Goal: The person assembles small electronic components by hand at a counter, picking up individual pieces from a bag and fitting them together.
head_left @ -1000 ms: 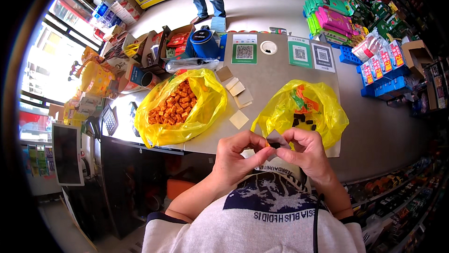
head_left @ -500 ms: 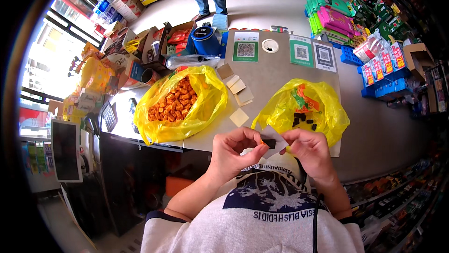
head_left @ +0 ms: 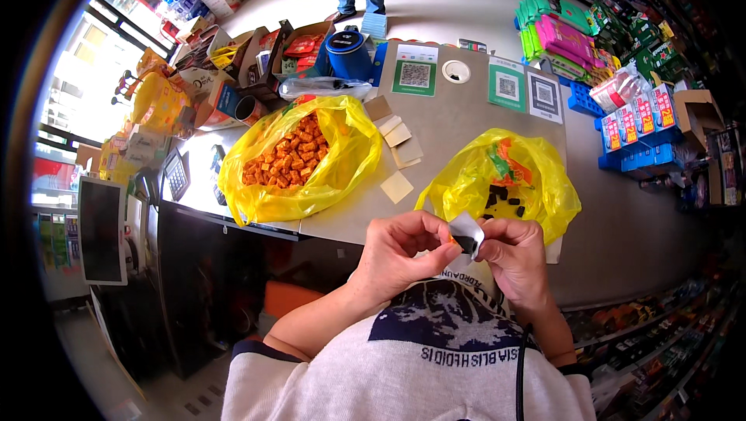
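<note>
The left hand point(head_left: 410, 248) is gripping a small dark piece point(head_left: 468, 244), an orange bit point(head_left: 453, 239) showing at its fingertips; the right hand point(head_left: 513, 256) is pinching the white paper point(head_left: 465, 226). Paper and piece are sitting between the hands, near the right-hand yellow bag point(head_left: 553, 188). Good handling is probably meaning steadying the piece on the left while drawing the paper snug, without tearing.

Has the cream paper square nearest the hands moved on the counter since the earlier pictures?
No: the cream paper square keeps its place relative to the round white grommet; only the view has shifted.
</note>
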Demonstrator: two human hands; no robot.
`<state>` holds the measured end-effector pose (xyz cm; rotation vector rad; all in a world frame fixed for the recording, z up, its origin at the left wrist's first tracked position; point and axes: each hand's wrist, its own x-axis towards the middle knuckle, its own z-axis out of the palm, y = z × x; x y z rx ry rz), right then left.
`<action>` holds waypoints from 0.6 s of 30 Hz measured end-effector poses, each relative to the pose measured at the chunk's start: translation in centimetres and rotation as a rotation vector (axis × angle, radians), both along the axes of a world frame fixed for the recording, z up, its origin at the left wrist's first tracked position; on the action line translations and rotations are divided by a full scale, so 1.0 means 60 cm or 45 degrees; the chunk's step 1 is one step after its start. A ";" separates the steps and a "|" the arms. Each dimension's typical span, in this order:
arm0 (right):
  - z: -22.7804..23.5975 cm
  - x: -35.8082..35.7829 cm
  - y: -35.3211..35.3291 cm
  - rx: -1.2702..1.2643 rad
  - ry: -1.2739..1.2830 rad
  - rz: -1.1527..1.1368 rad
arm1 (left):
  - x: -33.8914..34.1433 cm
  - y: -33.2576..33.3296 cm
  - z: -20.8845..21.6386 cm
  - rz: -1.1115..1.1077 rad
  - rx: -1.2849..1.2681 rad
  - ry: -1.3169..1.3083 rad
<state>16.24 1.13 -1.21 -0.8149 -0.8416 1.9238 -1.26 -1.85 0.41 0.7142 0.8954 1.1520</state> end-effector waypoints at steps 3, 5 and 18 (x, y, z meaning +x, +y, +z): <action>0.000 0.003 0.003 0.007 -0.033 0.030 | -0.004 -0.001 0.000 -0.044 -0.011 0.001; 0.004 0.006 0.006 0.016 -0.071 0.043 | -0.006 -0.001 0.008 -0.070 -0.013 0.025; 0.053 0.012 0.025 0.213 -0.538 0.297 | -0.021 0.002 0.013 -0.182 0.004 0.156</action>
